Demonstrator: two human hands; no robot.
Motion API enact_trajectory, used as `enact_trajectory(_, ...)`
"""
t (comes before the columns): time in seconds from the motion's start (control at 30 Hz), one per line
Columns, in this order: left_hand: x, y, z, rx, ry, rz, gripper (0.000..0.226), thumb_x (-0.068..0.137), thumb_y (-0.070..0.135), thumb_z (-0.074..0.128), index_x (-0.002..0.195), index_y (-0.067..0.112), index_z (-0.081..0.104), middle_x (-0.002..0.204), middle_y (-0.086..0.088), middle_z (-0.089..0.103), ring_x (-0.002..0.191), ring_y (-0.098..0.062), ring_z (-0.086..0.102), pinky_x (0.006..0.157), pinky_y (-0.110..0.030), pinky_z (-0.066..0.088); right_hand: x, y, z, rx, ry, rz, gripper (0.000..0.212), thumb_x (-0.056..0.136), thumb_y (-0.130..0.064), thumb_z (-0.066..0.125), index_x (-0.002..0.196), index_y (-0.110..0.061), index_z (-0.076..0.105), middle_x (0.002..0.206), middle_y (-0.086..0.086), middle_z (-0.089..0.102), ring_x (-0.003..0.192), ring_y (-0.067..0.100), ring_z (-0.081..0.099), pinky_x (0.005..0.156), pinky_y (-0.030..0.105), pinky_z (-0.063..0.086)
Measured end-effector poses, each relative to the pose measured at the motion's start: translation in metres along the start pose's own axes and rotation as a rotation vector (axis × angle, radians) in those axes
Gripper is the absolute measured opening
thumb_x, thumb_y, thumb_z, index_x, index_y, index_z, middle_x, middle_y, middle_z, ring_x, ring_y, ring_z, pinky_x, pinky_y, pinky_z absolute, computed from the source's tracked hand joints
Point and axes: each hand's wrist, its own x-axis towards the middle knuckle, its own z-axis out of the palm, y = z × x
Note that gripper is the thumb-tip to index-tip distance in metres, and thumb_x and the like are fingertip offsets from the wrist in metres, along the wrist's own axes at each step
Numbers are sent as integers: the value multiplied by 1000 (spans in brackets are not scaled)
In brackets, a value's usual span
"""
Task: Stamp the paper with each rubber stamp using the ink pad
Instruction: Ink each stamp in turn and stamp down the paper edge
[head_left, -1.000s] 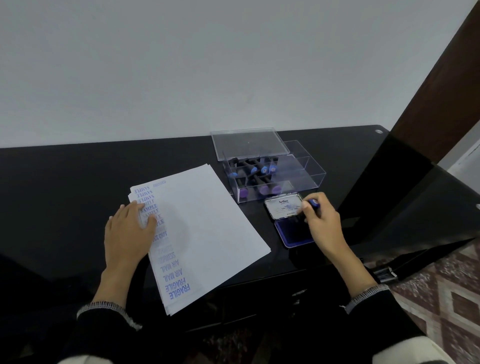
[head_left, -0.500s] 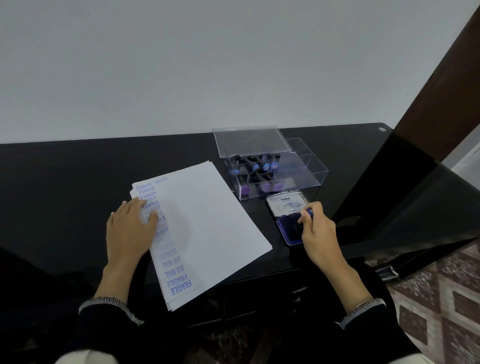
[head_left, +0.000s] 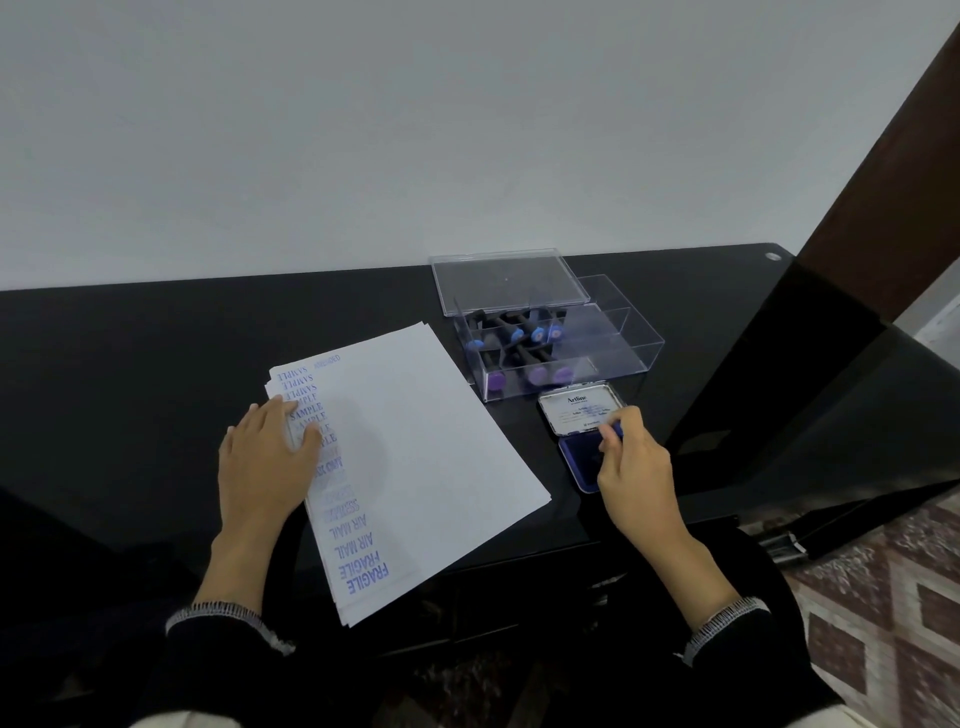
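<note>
Blue stamp (head_left: 616, 429) pinched, right hand (head_left: 636, 467) over ink pad (head_left: 579, 462) edge.

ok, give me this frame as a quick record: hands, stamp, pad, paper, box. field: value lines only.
left hand: flat on the paper's left edge, fingers straight, holding it down
right hand: pinches a blue-handled stamp over the ink pad
ink pad: lid open, blue pad exposed; contact with the stamp hidden by fingers
paper: stack on the black table; SAMPLE, AIR MAIL, FRAGILE prints along the left edge, rest blank
stamp box: clear, behind the pad, lid off and leaning at its back; several stamps inside at left, right side bare
</note>
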Motion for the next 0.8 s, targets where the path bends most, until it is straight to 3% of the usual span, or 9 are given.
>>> enact_trajectory(0.07, 0, 0, 0, -8, 0, -3, 46, 95, 33, 53, 135, 12, 50, 147, -9, 44, 142, -28, 30, 117, -48, 17, -1, -1, 0, 2, 11, -9, 7, 97, -10, 44, 90, -8, 43, 75, 7, 57, 66, 25, 56, 56, 38, 45)
enact_trajectory(0.2, 0, 0, -2, -27, -7, -19, 45, 93, 32, 57, 133, 12, 51, 149, -7, 41, 143, -25, 28, 118, -47, 16, -3, -3, 4, -74, 27, -65, 14, 96, -8, 46, 85, -11, 39, 76, 10, 54, 64, 26, 53, 52, 29, 36)
enact_trajectory(0.37, -1, 2, -5, -66, -6, -22, 41, 89, 27, 60, 127, 15, 53, 148, -5, 42, 143, -24, 27, 118, -49, 18, -3, -6, 0, -46, 11, -32, 12, 97, -8, 43, 86, -12, 39, 76, 7, 55, 65, 27, 52, 52, 32, 35)
enact_trajectory(0.53, -2, 3, -9, 20, -66, 2, 50, 91, 33, 53, 139, 21, 44, 149, -2, 40, 145, -22, 21, 118, -47, 13, 6, -21, -4, -97, -73, -11, 15, 100, -17, 39, 86, -12, 41, 75, 2, 51, 66, 22, 50, 49, 27, 33)
enact_trajectory(0.7, -1, 5, -10, 34, -78, -25, 50, 90, 34, 52, 138, 25, 45, 150, 3, 37, 145, -18, 19, 118, -44, 12, 4, -72, 20, 305, -48, 45, 6, 100, -20, 41, 101, -16, 46, 85, 2, 58, 74, 16, 55, 62, 26, 40)
enact_trajectory(0.8, -1, 3, -10, 17, -70, -22, 49, 88, 36, 53, 135, 27, 45, 147, 4, 39, 143, -17, 24, 118, -43, 13, 12, -104, 54, 480, -109, 51, 11, 98, -22, 45, 109, -24, 43, 97, 5, 62, 86, 23, 60, 76, 38, 49)
